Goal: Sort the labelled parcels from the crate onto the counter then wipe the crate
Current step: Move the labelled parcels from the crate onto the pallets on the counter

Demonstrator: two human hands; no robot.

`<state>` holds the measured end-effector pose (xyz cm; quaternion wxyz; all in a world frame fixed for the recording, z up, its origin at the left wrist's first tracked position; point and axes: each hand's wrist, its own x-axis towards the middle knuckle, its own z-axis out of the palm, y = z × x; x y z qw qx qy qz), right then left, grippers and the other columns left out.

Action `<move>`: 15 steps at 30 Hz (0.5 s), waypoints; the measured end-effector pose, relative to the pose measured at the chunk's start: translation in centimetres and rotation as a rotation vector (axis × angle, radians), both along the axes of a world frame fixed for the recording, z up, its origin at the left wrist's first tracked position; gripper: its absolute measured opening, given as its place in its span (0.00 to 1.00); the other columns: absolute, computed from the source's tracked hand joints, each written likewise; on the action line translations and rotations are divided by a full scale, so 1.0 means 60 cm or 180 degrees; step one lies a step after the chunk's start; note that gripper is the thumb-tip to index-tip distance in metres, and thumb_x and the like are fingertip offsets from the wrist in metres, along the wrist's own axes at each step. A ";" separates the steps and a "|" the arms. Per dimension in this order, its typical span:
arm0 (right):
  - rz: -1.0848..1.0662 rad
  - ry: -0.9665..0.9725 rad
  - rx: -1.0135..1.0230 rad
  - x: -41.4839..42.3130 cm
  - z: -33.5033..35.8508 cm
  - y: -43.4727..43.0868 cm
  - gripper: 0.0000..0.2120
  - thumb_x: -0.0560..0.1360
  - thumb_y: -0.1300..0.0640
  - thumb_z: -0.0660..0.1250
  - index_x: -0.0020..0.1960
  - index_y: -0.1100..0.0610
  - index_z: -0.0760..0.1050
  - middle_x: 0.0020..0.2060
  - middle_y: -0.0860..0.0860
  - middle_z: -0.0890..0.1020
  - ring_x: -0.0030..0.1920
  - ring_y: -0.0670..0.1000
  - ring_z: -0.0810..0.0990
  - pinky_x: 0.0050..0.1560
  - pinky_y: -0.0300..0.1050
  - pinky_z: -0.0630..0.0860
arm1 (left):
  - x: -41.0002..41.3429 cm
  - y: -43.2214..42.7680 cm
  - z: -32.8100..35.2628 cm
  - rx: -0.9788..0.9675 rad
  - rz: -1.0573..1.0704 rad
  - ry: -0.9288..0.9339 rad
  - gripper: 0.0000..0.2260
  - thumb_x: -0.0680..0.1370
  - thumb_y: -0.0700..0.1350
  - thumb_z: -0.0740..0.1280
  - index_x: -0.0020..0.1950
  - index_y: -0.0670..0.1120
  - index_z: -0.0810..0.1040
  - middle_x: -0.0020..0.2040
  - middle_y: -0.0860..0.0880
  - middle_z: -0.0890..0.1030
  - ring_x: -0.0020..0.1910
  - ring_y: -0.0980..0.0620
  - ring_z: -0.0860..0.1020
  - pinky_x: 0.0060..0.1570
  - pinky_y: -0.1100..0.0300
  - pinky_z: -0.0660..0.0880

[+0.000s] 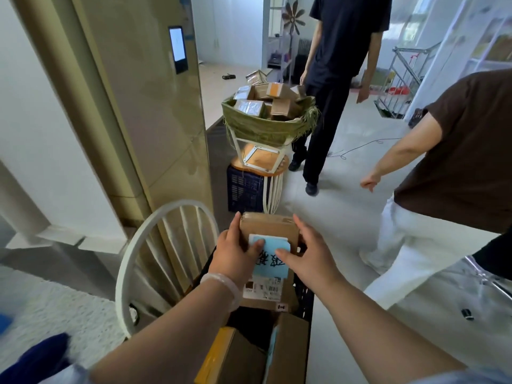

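Note:
A brown cardboard parcel (270, 227) with a light blue handwritten label (273, 261) and a white shipping label (263, 289) is held over a dark crate (304, 297). My left hand (235, 253) grips its left side, thumb on the blue label. My right hand (310, 250) grips its right side, fingers over the far corner. More cardboard parcels (288, 353) lie in the crate below, one with a yellow edge (216, 353).
A white round-backed chair (155, 245) stands left of the crate. Ahead, a green-lined basket of parcels (266, 126) sits on a stool over a dark blue crate (243, 189). Two people stand right: one in black (332, 79), one in brown (457, 162).

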<state>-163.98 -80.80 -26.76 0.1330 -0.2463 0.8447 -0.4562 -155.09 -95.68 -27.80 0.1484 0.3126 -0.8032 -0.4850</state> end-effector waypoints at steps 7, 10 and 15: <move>-0.0124 0.0072 -0.0163 -0.008 0.006 -0.001 0.37 0.73 0.52 0.74 0.77 0.44 0.60 0.67 0.50 0.72 0.60 0.44 0.72 0.46 0.33 0.74 | 0.016 -0.007 0.020 0.0498 -0.0237 0.0072 0.35 0.78 0.54 0.67 0.77 0.64 0.48 0.63 0.52 0.77 0.50 0.55 0.82 0.45 0.53 0.83; -0.0014 -0.0045 -0.0206 -0.005 0.011 -0.008 0.34 0.75 0.48 0.71 0.75 0.34 0.57 0.68 0.49 0.70 0.59 0.48 0.76 0.46 0.40 0.81 | 0.023 0.003 0.030 0.0808 -0.0169 0.0159 0.30 0.79 0.51 0.67 0.76 0.60 0.53 0.53 0.54 0.79 0.42 0.59 0.81 0.33 0.61 0.80; 0.0257 -0.0363 -0.0003 -0.004 0.023 -0.010 0.35 0.79 0.44 0.64 0.72 0.25 0.43 0.68 0.50 0.72 0.54 0.52 0.81 0.49 0.53 0.83 | 0.028 0.005 0.040 0.0746 -0.0063 0.0107 0.22 0.77 0.51 0.69 0.67 0.57 0.62 0.53 0.52 0.79 0.44 0.55 0.82 0.35 0.55 0.83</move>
